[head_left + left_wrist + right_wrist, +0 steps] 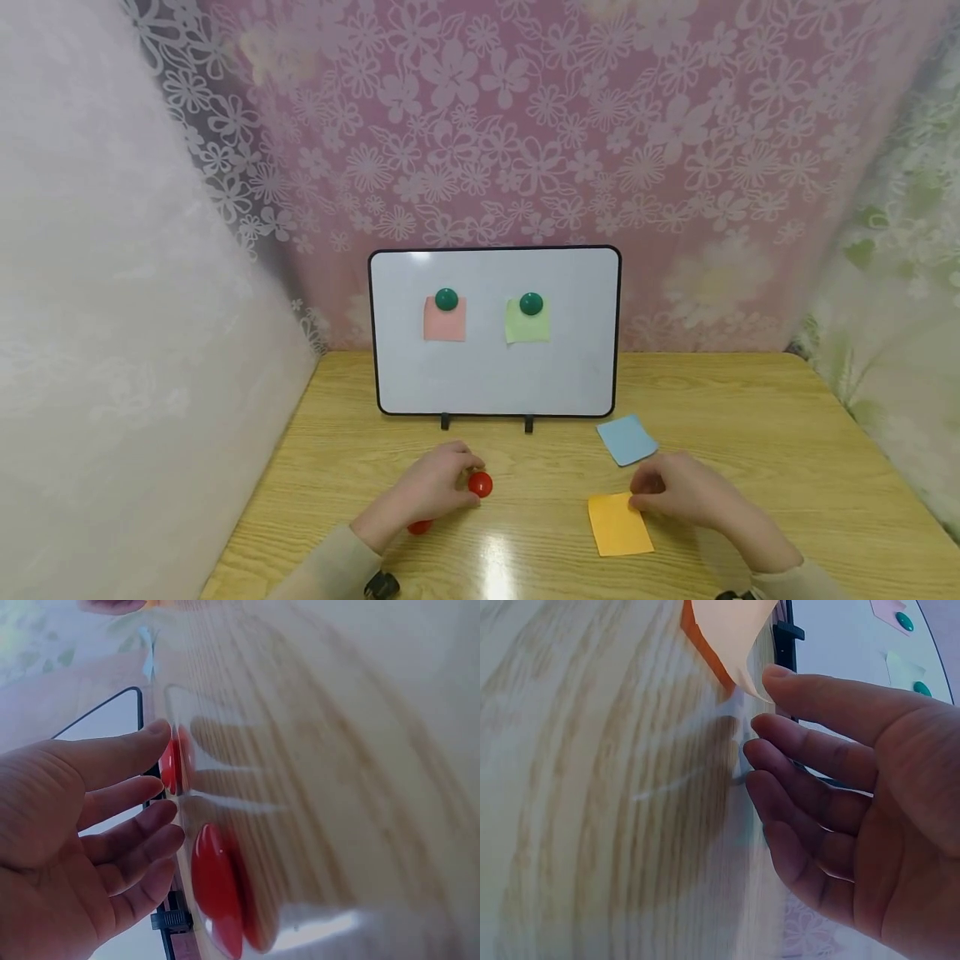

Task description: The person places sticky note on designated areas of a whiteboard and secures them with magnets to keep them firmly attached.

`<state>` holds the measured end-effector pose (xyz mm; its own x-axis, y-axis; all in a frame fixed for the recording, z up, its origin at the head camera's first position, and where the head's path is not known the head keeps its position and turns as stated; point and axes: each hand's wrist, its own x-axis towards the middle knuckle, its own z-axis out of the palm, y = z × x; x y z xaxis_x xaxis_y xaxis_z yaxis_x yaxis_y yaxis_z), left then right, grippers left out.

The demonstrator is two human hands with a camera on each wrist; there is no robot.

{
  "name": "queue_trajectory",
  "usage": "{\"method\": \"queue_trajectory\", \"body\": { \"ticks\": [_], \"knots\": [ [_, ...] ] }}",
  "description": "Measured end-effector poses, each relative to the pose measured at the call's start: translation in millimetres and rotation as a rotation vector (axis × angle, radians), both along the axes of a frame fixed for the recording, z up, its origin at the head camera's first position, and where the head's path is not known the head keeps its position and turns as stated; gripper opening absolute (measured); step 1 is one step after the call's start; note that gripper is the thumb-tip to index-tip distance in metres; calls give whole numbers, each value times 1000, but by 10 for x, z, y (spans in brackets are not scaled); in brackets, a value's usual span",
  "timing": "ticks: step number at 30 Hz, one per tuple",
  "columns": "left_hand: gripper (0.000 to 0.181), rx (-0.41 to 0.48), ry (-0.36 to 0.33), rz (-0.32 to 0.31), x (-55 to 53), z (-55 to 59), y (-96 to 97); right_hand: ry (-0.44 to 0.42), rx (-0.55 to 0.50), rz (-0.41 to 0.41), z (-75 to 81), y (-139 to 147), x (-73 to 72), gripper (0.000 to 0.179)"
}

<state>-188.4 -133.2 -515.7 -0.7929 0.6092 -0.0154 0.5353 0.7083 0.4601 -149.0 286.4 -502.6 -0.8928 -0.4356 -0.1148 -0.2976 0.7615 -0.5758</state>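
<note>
In the head view my left hand (438, 482) reaches to a round red magnet (481, 484) on the table. Its thumb and index finger stand on either side of the magnet, seemingly without squeezing it. A second red magnet (216, 881) lies below the fingers in the left wrist view. On the right, my right hand (682, 489) is at the upper right corner of an orange-yellow sticky note (621, 527). The right wrist view shows a gap between thumb and index finger, with the note's raised edge (742, 652) near the thumb tip.
A whiteboard (495, 379) on small black feet stands at the back. Green magnets hold a pink note (445, 327) and a light green note (528, 329) on it. A blue note (628, 440) lies on the wooden table (750, 417), beyond the right hand.
</note>
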Motion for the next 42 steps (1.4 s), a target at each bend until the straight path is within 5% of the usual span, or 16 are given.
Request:
{"method": "queue_trajectory", "body": {
  "ticks": [20,42],
  "knots": [
    [36,-37,-6,18,-3,-13,71,-70,48,-84,4,-76,-45,14],
    [31,21,-82,39,-4,5,77,-31,11,-57,-45,-69,-16,14]
  ]
}}
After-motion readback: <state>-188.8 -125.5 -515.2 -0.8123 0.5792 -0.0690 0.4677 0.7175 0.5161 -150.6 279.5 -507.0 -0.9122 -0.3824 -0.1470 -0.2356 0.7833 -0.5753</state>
